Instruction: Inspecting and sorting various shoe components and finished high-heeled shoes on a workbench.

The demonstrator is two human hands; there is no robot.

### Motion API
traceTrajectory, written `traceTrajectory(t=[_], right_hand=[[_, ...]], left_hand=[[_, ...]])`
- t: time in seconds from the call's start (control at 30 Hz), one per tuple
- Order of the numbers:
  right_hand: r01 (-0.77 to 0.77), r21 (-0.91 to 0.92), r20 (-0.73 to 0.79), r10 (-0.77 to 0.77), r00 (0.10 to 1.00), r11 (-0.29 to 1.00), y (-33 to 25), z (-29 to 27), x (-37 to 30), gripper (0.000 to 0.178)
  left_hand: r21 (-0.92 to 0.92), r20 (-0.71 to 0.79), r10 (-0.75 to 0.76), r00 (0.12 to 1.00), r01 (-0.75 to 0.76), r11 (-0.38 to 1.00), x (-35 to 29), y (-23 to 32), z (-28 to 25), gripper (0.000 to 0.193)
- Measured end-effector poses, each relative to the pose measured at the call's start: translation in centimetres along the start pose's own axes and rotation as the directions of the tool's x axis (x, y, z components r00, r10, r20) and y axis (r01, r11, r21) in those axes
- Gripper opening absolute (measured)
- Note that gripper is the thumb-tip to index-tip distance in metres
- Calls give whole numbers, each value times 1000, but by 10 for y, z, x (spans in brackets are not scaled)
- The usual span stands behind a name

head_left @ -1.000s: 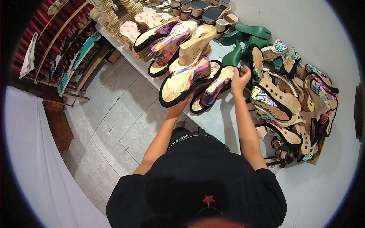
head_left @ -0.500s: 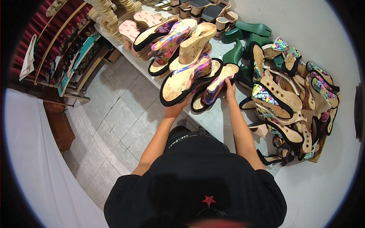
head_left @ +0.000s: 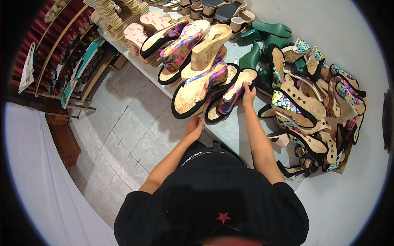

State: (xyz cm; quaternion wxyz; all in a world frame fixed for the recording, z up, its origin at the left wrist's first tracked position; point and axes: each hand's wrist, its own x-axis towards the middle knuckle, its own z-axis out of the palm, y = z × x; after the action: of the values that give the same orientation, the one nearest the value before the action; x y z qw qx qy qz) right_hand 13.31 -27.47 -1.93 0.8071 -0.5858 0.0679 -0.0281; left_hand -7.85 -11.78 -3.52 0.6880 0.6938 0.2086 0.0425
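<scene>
My right hand [head_left: 248,97] grips a floral wedge sole [head_left: 239,92] with black edging, thumb on its top and the other fingers hidden beneath or behind. My left hand [head_left: 194,128] is empty at the table's near edge, its fingers loosely bent and apart from the shoes. Just above it a second floral wedge sole [head_left: 193,96] lies tilted, its toe end towards me. Farther back are a bare tan wedge [head_left: 205,49] and another purple-floral wedge [head_left: 180,53], resting among similar pieces.
A heap of colourful wedge soles [head_left: 316,110] covers the right side. Green shoe lasts [head_left: 273,30] lie behind, near dark-topped sandals [head_left: 227,13]. Pink printed insoles [head_left: 135,33] and tall stacks of soles [head_left: 108,22] stand at the far left. A rack [head_left: 82,69] stands beyond the tiled floor.
My left hand has let go of the floral wedge sole and drawn back towards me. The sole now rests slightly lower and more to the left. My right hand keeps its hold.
</scene>
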Motion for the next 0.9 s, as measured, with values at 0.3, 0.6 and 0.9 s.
traceTrajectory(t=[0.3,0.6,0.9], right_hand=[[2,27,-49,-1,999,1000,-4,4,-8,38],[38,-192,-58,-50,997,981,1,-7,2,57],[-239,-258,-118,215,970,936,-27,-10,20,36]], left_hand=[[309,-31,-120,992,123,943,6,11,1,57],[64,-556,288,779,-306,950,-25,27,5,46],[485,111,273,956,-291,824,-27,47,17,41]])
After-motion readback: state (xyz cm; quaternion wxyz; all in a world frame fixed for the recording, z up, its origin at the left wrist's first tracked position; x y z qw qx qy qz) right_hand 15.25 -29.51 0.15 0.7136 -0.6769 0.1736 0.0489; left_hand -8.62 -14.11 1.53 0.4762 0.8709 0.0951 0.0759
